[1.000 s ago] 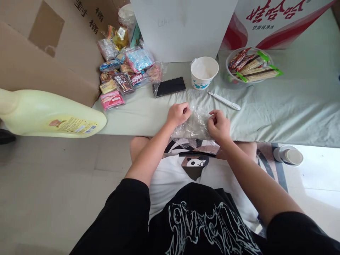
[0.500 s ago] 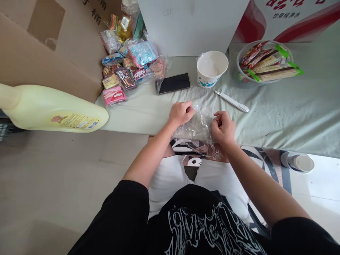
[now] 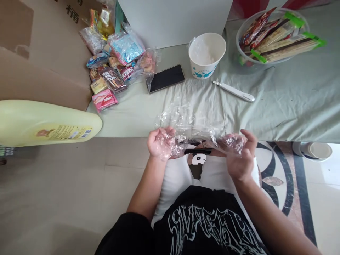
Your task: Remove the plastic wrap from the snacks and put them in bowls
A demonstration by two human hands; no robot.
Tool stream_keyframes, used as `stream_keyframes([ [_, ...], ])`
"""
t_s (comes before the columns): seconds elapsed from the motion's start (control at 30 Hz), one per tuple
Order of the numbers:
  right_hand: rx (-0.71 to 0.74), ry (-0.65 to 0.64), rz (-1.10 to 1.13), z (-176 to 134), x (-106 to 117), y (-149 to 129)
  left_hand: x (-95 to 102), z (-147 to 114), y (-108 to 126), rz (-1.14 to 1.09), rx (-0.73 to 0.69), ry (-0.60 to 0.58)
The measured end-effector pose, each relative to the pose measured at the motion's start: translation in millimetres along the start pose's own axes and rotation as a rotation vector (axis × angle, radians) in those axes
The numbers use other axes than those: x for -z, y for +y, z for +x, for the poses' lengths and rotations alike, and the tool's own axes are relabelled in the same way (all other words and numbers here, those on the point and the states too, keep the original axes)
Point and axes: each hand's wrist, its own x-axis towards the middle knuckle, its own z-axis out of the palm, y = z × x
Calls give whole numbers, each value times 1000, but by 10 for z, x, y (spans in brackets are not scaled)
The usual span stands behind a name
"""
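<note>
Just below the centre of the frame, clear plastic film [image 3: 198, 128] spans the gap between the left hand [image 3: 161, 142] and the right hand [image 3: 241, 156], over the near edge of the cloth-covered table [image 3: 287, 102]. Both hands hold bunched film in loosely curled fingers; which fingers pinch it, I cannot tell. The step in hand looks like spreading the film out. The next move seems to call for an even, gentle hold at both ends, as crumpled film clings to itself.
</note>
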Motion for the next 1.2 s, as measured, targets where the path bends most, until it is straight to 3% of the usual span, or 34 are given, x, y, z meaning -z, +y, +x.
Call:
stream_keyframes([
  [0.1,-6,-181,87,-233,-95,-10,121,-167,-155,-50,56,24],
  [0.27,-111,-359,-15,-180,-267,-100,128,-305,-320,-69,170,-187],
  [0.33,-148,-343,-11,-118,-326,-177,98,-329,-353,-19,225,-263],
  [0.43,-183,-221,-5,-44,-363,-286,72,-327,-381,94,252,-325],
  [0.63,-303,-54,8,62,-166,-322,77,-275,-358,167,181,-286],
  [0.8,-347,-195,-28,-54,23,-312,42,-314,-294,173,64,-168],
  [1.03,-91,-104,-25,-209,169,-209,134,-324,-184,89,-58,-26],
  [1.2,221,-417,-140,-160,220,-317,244,-295,-188,41,-145,6],
])
